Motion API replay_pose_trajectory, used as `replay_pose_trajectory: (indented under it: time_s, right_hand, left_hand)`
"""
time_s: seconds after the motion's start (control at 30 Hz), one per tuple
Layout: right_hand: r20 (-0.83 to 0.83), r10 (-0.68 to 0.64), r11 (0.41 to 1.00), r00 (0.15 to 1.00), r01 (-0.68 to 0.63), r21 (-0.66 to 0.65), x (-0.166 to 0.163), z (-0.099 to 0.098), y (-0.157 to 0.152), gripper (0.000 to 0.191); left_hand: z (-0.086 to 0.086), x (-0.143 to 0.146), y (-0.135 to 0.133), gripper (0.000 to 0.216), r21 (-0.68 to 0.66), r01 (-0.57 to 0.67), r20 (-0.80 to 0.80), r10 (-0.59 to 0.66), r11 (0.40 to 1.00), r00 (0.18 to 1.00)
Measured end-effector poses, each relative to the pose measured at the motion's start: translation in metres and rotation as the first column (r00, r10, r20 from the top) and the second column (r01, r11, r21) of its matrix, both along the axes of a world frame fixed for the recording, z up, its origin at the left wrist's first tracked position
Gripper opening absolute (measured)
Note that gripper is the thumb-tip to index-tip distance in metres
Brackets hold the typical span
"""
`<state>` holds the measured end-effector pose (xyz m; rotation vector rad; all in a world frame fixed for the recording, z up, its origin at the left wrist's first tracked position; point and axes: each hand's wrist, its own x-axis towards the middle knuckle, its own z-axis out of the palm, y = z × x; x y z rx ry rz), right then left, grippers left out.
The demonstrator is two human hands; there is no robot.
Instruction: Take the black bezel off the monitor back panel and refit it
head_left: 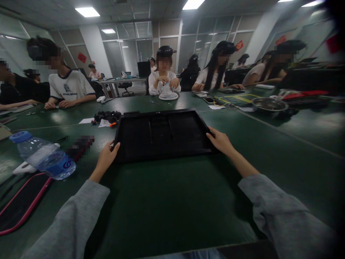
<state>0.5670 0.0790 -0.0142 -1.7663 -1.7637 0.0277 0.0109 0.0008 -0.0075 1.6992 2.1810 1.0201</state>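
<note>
A wide black monitor casing (132, 135), shallow and framed like a tray, spans the space between my two hands over the green table. A small light logo shows on its far rim, and an upright U-shaped outline stands in its middle. My left hand (108, 155) is closed on the left edge, thumb on top. On the right edge my right hand (221, 140) grips it the same way, with the fingers partly hidden beneath. Whether the casing touches the tabletop I cannot tell.
A water bottle (44, 156) lies tilted at the left, by a red-rimmed black case (24, 203). Black parts (106, 117) sit beyond the casing's left corner. A metal bowl (269, 104) stands at the right. Across the green table (167, 201), several people work; one handles a white fan grille (168, 96).
</note>
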Motion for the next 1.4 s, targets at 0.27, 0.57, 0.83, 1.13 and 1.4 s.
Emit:
replay_pose_trajectory:
  time_s: [0.27,0.57,0.83,1.13,1.4]
  right_hand:
    - [0.117,-0.093,0.995,0.989,0.095,-0.012,-0.010,0.006,-0.010,0.056]
    - [0.061,-0.089,0.940,0.994,0.064,0.335,-0.044,0.031,-0.031,0.066]
    - [0.126,0.318,0.948,0.940,-0.317,-0.026,-0.072,0.010,-0.025,0.072]
    - [0.077,0.329,0.944,0.941,-0.326,-0.046,-0.067,0.006,-0.023,0.084]
    - [0.072,0.343,0.939,0.936,-0.345,0.012,-0.067,0.002,-0.021,0.097]
  left_hand:
    - [0.001,-0.001,0.003,0.063,-0.031,0.023,0.171,-0.017,0.999,0.985]
    - [0.016,0.026,-0.016,0.062,0.334,-0.064,-0.196,0.136,0.940,0.971]
    - [0.017,0.064,-0.026,0.056,0.240,0.351,-0.405,-0.235,0.905,0.884]
    - [0.013,0.056,-0.017,0.047,0.015,0.440,-0.476,-0.381,0.898,0.793]
    - [0.015,0.056,-0.019,0.053,0.003,0.435,-0.548,-0.363,0.900,0.754]
